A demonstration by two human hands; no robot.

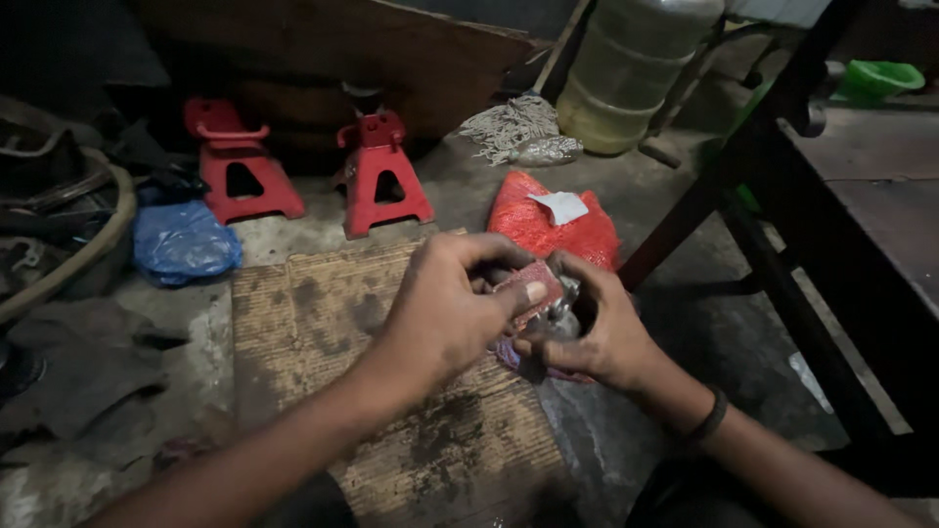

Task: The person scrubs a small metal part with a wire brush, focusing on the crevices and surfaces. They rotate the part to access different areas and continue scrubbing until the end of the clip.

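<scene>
Hands mid-rub: your left hand (445,308) presses a reddish abrasive pad (529,289) onto the small metal part (562,315) gripped in your right hand (597,332), above the cardboard's (333,332) right edge. Part looks grimy; cleaning unfinished.

head-worn view, looking down, close range

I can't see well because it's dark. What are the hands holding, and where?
The left hand presses a small reddish pad with its thumb. The right hand cups a shiny metal part from below.
</scene>
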